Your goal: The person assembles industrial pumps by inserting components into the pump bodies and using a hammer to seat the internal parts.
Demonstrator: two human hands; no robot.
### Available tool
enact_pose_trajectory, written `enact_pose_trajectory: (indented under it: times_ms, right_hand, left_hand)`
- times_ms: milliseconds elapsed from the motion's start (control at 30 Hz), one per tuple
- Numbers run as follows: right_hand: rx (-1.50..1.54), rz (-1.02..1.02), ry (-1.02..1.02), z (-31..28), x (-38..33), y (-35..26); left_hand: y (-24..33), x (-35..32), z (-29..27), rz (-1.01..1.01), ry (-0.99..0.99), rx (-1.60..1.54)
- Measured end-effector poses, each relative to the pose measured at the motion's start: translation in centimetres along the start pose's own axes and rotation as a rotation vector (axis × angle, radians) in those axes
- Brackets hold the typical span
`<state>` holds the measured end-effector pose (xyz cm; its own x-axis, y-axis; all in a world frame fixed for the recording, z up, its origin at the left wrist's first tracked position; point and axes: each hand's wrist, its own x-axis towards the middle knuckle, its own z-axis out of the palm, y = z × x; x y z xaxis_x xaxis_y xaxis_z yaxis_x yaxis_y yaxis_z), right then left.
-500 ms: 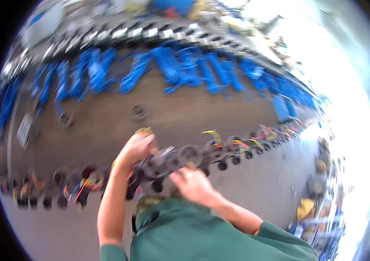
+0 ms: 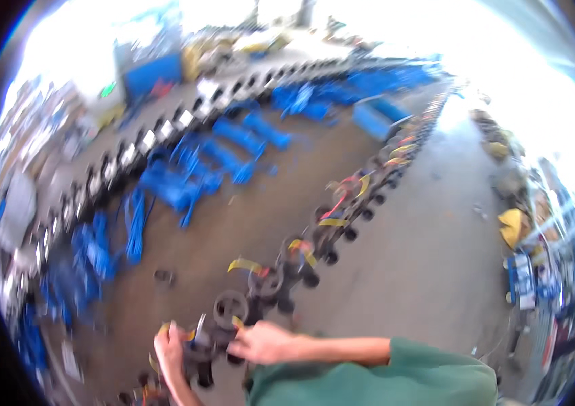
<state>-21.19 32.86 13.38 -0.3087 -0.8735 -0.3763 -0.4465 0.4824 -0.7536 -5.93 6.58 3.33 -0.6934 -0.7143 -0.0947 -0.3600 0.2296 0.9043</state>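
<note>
You are standing over a wide concrete floor (image 2: pixel 429 257) where a long row of dark valves (image 2: pixel 341 210) with handwheels runs away from you, set end to end so each can be reached in turn; yellow tags (image 2: pixel 247 265) hang off several. Beyond it blue parts (image 2: pixel 186 176) lie in loose heaps alongside a 2nd row of grey fittings (image 2: pixel 132 152). The nearest valve (image 2: pixel 223 325) sits between your 2 hands. Your left hand (image 2: pixel 169 345) is closed around its near side, steadying it, while your right hand (image 2: pixel 264 342) rests on its top, fingers curled; blur hides whether they clamp.
</note>
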Motion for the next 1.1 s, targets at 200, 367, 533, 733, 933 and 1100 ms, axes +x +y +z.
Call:
enact_pose_trajectory:
  times_ms: [200, 367, 533, 733, 933, 1100]
  right_hand:
    - [0.165, 0.236, 0.382, -2.9, -4.8, 5.7]
    - [0.204, 0.159, 0.391, -4.4, -4.1, 8.6]
    - [0.203, 0.081, 0.283, -5.6, -3.6, 7.1]
    - [-0.037, -0.157, 0.332, -4.0, -1.1, 5.9]
    - [-0.152, 0.015, 0.134, -3.5, 2.5, 7.9]
    - [-0.008, -0.002, 0.218, -5.0, 0.7, 3.4]
  left_hand:
    - [10.4, -11.1, 5.6, -0.305, -0.087, 0.444]
    - [6.4, -10.2, 14.5, -0.637, -0.284, -0.442]
    - [3.4, -9.3, 19.5, -0.266, -0.139, -0.258]
    - [1.3, -9.7, 20.6, 0.201, 0.105, 0.029]
    - [-0.3, -9.7, 20.2, 0.288, 0.034, -0.010]
    - [-0.3, -10.6, 20.3, 0.288, 0.153, -0.077]
